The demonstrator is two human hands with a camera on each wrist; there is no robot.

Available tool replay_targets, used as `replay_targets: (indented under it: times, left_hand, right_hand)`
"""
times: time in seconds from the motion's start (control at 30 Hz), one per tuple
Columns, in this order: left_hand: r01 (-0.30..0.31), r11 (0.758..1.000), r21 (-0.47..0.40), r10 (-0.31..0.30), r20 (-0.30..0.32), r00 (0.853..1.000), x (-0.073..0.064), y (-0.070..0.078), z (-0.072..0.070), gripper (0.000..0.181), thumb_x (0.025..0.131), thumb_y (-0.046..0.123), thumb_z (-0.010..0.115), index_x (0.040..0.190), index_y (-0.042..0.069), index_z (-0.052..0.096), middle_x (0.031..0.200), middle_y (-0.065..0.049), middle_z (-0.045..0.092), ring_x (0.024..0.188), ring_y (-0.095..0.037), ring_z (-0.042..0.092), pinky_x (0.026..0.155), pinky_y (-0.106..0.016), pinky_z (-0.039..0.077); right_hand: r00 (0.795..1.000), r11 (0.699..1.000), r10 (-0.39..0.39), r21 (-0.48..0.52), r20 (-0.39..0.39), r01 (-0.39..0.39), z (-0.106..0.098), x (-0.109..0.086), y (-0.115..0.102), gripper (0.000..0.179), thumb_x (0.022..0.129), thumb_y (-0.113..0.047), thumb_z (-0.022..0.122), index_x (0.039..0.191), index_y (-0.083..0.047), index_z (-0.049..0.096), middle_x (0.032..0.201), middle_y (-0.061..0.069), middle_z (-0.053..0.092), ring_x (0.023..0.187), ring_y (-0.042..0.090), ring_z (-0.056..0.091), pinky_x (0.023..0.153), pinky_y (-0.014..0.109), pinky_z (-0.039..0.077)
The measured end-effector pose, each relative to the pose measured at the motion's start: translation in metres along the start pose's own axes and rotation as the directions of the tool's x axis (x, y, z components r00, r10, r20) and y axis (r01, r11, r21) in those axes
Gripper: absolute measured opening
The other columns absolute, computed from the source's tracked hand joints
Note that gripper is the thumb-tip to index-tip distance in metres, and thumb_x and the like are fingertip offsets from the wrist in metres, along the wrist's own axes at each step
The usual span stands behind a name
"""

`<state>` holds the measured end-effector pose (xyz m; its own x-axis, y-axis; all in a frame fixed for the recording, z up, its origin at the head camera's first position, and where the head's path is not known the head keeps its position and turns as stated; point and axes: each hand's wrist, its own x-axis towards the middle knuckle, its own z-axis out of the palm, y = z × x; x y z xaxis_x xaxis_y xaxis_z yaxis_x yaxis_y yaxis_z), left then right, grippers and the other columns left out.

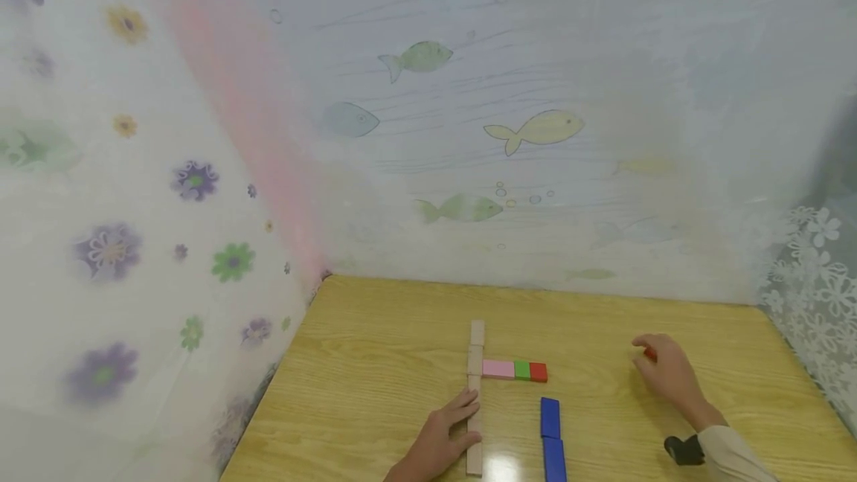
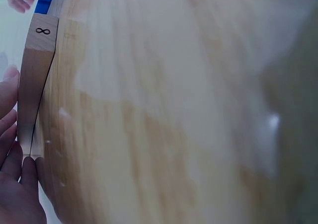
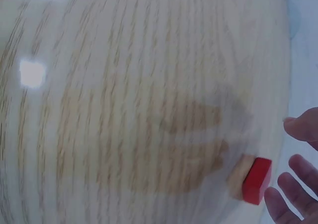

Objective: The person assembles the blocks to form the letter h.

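Observation:
My left hand (image 1: 438, 441) rests against a straight row of plain wooden blocks (image 1: 474, 460), its fingers and thumb touching the row's left side and top. In the left wrist view, the near wooden block (image 2: 40, 33) bears a printed 8 on its end. My right hand (image 1: 672, 378) is over the right part of the table. Beside its fingertips a small red block (image 3: 257, 181) lies on the table, with the thumb apart from it. From the head view most of that block is hidden by the hand.
A pink block (image 1: 498, 369), a green block (image 1: 522, 370) and another red block (image 1: 538, 372) branch rightward from the wooden row. Two blue blocks (image 1: 550, 418) stand end to end nearer me. Walls with fish and flower pictures border the table (image 1: 375, 363).

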<state>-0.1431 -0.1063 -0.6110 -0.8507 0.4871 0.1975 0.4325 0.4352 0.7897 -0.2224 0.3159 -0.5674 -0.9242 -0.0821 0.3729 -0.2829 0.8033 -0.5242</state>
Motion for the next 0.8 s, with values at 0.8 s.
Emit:
replay_targets:
  times: [0.8]
  left_hand:
    - [-0.022, 1.000, 0.022, 0.023, -0.015, 1.000, 0.001, 0.000, 0.000, 0.052, 0.092, 0.032, 0.061, 0.131, -0.001, 0.053, 0.144, -0.011, 0.043, 0.134, -0.029, 0.037, 0.106, -0.041, 0.037]
  right_hand:
    - [0.991, 0.991, 0.132, -0.035, 0.010, -0.131, -0.003, -0.008, 0.028, 0.033, 0.082, -0.003, 0.067, 0.107, 0.015, 0.057, 0.096, 0.033, 0.058, 0.080, 0.039, 0.057, 0.061, 0.043, 0.048]
